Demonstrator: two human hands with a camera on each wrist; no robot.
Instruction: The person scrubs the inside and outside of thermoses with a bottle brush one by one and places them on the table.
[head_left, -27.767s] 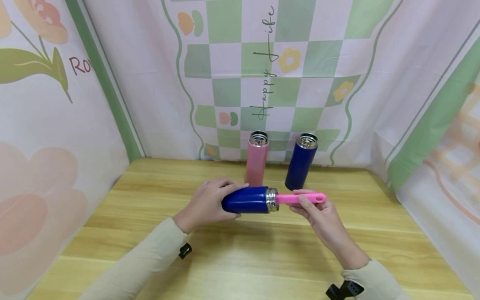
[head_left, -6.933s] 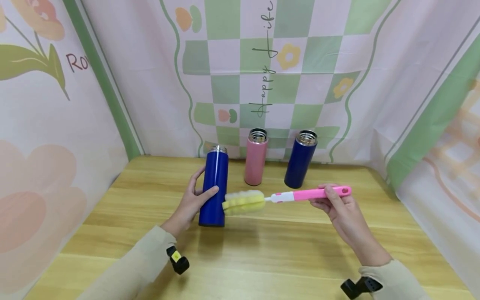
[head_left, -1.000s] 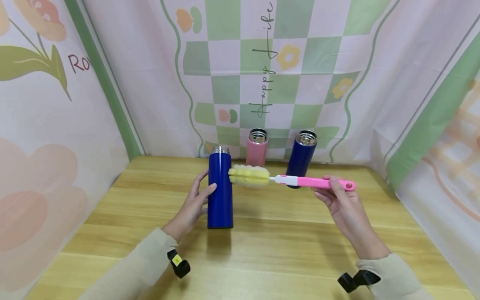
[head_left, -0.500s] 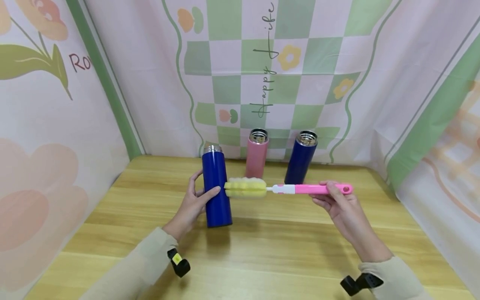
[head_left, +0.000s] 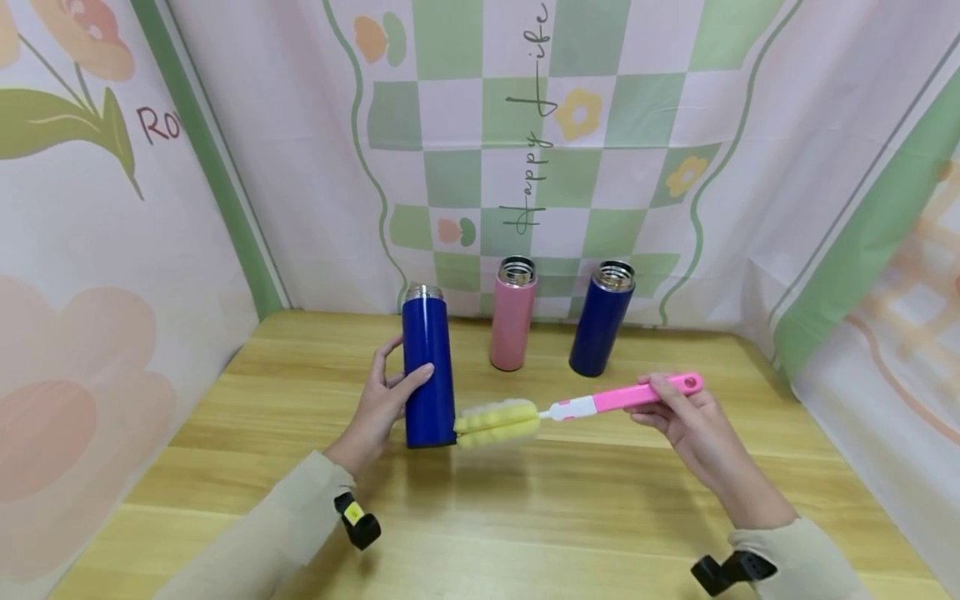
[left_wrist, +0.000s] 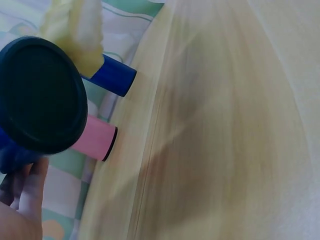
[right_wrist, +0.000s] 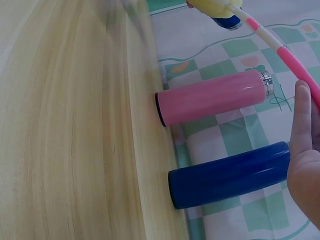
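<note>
1. The left hand [head_left: 378, 410] grips a blue vacuum bottle [head_left: 431, 333], thumb across its front, holding it nearly upright just above the tabletop [head_left: 555, 517]
2. The right hand [head_left: 701, 433] pinches the pink handle [head_left: 618, 397] of a bottle brush [head_left: 576, 408]
3. The brush slopes down toward the bottle, its yellow-and-white sponge head [head_left: 498, 423] touching the side near the base; a moment ago it lay level at mid-height, and in the earliest frame it was inside the bottle's mouth
4. Farther back, a pink bottle [head_left: 513, 325] and a navy bottle [head_left: 600, 329] stand open-mouthed, unmoved
5. Behind them hangs a green-checked cloth [head_left: 450, 117]
</note>
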